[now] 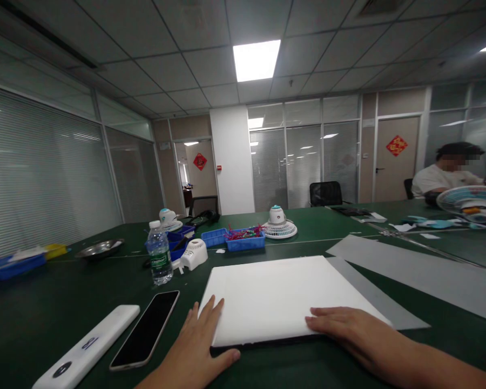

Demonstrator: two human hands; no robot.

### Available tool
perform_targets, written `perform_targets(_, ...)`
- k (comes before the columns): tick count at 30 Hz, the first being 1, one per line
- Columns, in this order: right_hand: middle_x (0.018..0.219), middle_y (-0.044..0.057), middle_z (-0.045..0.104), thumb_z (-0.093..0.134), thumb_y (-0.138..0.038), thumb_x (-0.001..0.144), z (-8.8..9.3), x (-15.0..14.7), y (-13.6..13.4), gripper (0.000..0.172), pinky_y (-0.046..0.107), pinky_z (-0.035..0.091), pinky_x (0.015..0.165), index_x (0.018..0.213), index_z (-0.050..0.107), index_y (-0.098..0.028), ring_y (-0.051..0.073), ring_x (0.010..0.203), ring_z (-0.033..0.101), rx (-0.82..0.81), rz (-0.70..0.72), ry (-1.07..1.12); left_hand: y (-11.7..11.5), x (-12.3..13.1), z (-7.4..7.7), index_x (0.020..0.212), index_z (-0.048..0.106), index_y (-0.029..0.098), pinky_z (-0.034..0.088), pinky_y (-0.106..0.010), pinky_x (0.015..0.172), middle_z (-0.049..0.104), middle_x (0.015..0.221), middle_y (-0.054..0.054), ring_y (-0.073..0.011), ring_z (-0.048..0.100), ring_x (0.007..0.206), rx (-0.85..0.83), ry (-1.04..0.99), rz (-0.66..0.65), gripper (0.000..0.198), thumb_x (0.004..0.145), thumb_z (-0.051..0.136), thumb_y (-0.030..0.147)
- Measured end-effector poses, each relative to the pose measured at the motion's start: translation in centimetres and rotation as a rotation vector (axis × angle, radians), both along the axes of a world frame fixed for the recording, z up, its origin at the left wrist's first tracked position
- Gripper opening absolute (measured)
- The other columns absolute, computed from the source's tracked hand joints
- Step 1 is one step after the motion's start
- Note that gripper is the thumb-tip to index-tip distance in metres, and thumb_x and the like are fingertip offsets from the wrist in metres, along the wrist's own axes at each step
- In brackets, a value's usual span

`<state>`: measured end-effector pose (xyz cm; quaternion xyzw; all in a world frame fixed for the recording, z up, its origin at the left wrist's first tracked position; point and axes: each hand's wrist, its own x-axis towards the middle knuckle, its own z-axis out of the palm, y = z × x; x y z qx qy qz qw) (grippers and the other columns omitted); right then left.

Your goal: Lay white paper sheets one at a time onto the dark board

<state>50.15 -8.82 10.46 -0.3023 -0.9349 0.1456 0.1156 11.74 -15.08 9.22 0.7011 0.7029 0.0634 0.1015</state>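
Note:
A white rectangular sheet or stack of paper (271, 297) lies flat on the green table in front of me, with a dark edge along its near side. My left hand (200, 340) rests at its near left corner, fingers spread, fingertips over the left edge and thumb along the front. Flat along the near right part of the white sheet lies my right hand (344, 327), its fingers stretched out to the left. Neither hand grips anything. A grey sheet (372, 294) shows from under the white one on the right.
Left of my hand lie a smartphone (146, 329) and a long white device (91, 346); behind them stands a water bottle (160, 259). Farther back are blue trays (246, 243), small fan parts (279, 227) and a metal bowl (101, 248). A person (445, 173) sits at far right.

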Motion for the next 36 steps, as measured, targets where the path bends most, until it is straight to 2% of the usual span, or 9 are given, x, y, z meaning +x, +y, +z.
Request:
perform_targets(6,0.160,-0.001,0.037,0.041,-0.041,0.104,1.2,-0.3,-0.8,0.050,0.052,0.024,0.123,0.154,0.035,-0.042,0.026,0.148,0.030,-0.123,0.129,-0.010,-0.1,-0.1,0.2,0.158,0.026,0.025,0.012,-0.058,0.124,0.011,0.167,-0.007,-0.0385,0.001,0.151,0.004,-0.035,-0.027,0.099,0.082,0.038,0.087)
perform_targets(8,0.162,-0.001,0.032,0.044,-0.046,0.102,1.2,0.5,0.0,0.054,0.055,0.020,0.123,0.155,0.032,-0.041,0.028,0.150,0.026,-0.091,0.086,-0.025,0.1,-0.1,0.2,0.157,0.031,0.023,0.013,-0.057,0.124,0.015,0.167,-0.009,-0.0373,0.004,0.152,0.009,-0.039,-0.023,0.094,0.086,0.033,0.084)
perform_targets(14,0.150,0.006,0.052,0.041,-0.061,0.099,-0.5,4.2,4.1,0.056,0.064,0.025,0.119,0.143,0.056,-0.032,0.036,0.142,0.042,0.030,-0.261,-0.051,0.6,-0.1,-0.3,0.153,0.040,0.021,0.015,-0.055,0.125,0.023,0.166,-0.009,-0.0351,0.013,0.152,0.055,-0.034,0.004,0.079,0.094,0.028,0.072)
perform_targets(17,0.157,0.003,0.043,0.040,-0.063,0.098,-1.4,4.8,4.9,0.059,0.063,0.022,0.120,0.150,0.046,-0.034,0.036,0.147,0.034,0.003,-0.249,-0.061,0.7,-0.3,-0.6,0.153,0.040,0.021,0.016,-0.054,0.125,0.024,0.165,-0.008,-0.0332,0.015,0.152,0.079,-0.072,0.014,0.077,0.095,0.027,0.069)
perform_targets(21,0.162,0.000,0.032,0.039,-0.063,0.098,-2.1,3.4,4.1,0.062,0.064,0.016,0.121,0.155,0.032,-0.039,0.035,0.150,0.025,-0.017,-0.190,-0.061,0.8,-0.4,-0.8,0.152,0.042,0.021,0.018,-0.055,0.124,0.028,0.164,-0.008,-0.0330,0.016,0.152,0.092,-0.072,0.015,0.073,0.095,0.033,0.066)
perform_targets(26,0.162,0.000,0.033,0.039,-0.060,0.099,-1.8,2.5,3.8,0.060,0.059,0.022,0.121,0.155,0.035,-0.038,0.033,0.149,0.030,0.011,-0.145,-0.039,1.0,-0.2,-0.8,0.154,0.037,0.018,0.017,-0.052,0.125,0.026,0.165,-0.008,-0.0307,0.015,0.152,0.062,-0.003,0.010,0.067,0.097,0.033,0.052)
perform_targets(30,0.156,0.005,0.046,0.037,-0.061,0.098,-1.9,6.5,7.6,0.062,0.055,0.028,0.119,0.150,0.048,-0.030,0.032,0.144,0.040,0.193,-0.372,0.010,1.0,-0.2,-0.7,0.154,0.037,0.017,0.016,-0.053,0.125,0.026,0.165,-0.009,-0.0302,0.014,0.152,0.049,0.020,-0.004,0.062,0.098,0.031,0.043)
perform_targets(34,0.155,0.017,0.046,0.045,-0.057,0.093,-4.1,13.9,12.7,0.067,0.056,0.026,0.118,0.148,0.051,-0.018,0.036,0.144,0.038,0.420,-0.727,-0.092,0.8,-0.3,-0.6,0.154,0.038,0.016,0.015,-0.053,0.125,0.026,0.164,-0.009,-0.0299,0.013,0.152,0.067,-0.001,-0.026,0.062,0.100,0.025,0.045)
perform_targets(36,0.149,0.020,0.052,0.045,-0.058,0.091,-5.3,17.0,14.1,0.063,0.060,0.037,0.106,0.138,0.062,-0.020,0.041,0.136,0.048,0.418,-0.913,-0.089,0.6,-0.4,-0.5,0.154,0.038,0.017,0.016,-0.054,0.125,0.026,0.164,-0.009,-0.0307,0.014,0.152,0.077,-0.030,-0.024,0.066,0.101,0.022,0.053)
